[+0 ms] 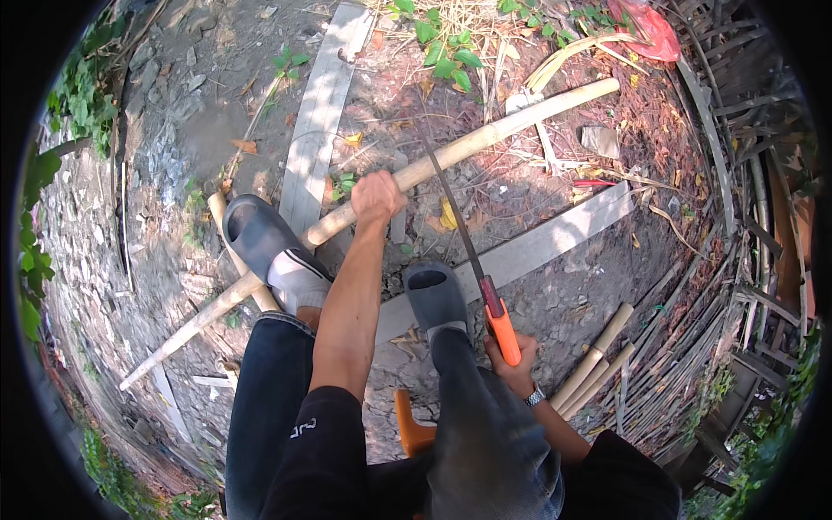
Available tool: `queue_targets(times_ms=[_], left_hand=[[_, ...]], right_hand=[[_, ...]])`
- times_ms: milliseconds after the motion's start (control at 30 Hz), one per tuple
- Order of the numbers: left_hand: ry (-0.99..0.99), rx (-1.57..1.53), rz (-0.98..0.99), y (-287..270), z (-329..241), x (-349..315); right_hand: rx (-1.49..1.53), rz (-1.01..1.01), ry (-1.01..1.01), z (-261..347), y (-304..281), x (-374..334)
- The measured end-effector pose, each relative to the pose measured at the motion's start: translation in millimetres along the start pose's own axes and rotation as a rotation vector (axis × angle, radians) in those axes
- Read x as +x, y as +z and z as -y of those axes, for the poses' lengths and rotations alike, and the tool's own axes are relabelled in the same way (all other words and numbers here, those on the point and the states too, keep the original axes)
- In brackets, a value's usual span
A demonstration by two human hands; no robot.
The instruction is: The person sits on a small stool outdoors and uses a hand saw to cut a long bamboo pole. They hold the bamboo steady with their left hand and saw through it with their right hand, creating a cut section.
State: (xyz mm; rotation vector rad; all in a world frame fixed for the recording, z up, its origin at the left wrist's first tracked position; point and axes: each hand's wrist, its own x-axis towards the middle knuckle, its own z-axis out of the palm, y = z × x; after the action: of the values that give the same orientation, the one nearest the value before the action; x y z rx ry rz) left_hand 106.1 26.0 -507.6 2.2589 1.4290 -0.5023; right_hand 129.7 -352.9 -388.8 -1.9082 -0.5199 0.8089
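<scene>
A long pale bamboo pole point(511, 124) slants across the ground from lower left to upper right. My left hand point(379, 197) is closed round it near its middle. In my right hand point(513, 362) is a handsaw point(457, 212) with an orange handle and a long, narrow, dark blade. The blade crosses the pole just right of my left hand; whether its teeth bite into the bamboo I cannot tell. My left foot, in a dark slip-on shoe point(258, 234), is placed over the pole. A shorter bamboo piece point(232, 247) lies crosswise under the pole beside that foot.
Grey boards point(316, 130) lie on the dirt, one of them point(555, 238) by my right shoe point(436, 295). Cut bamboo lengths point(598, 360) and many thin sticks point(685, 355) lie at the right. An orange object point(411, 425) shows between my legs. A red plastic bag point(650, 30) lies far right.
</scene>
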Motion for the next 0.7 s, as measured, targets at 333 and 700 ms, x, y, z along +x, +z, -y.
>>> queue_targets(times_ms=[333, 700], left_hand=[[0.024, 0.04, 0.051, -6.3, 3.4, -3.2], [-0.007, -0.004, 0.024, -14.2, 16.9, -2.7]], right_hand=[[0.006, -0.022, -0.08, 0.0, -2.0, -3.8], [0.015, 0.014, 0.002, 20.3, 7.9, 16.5]])
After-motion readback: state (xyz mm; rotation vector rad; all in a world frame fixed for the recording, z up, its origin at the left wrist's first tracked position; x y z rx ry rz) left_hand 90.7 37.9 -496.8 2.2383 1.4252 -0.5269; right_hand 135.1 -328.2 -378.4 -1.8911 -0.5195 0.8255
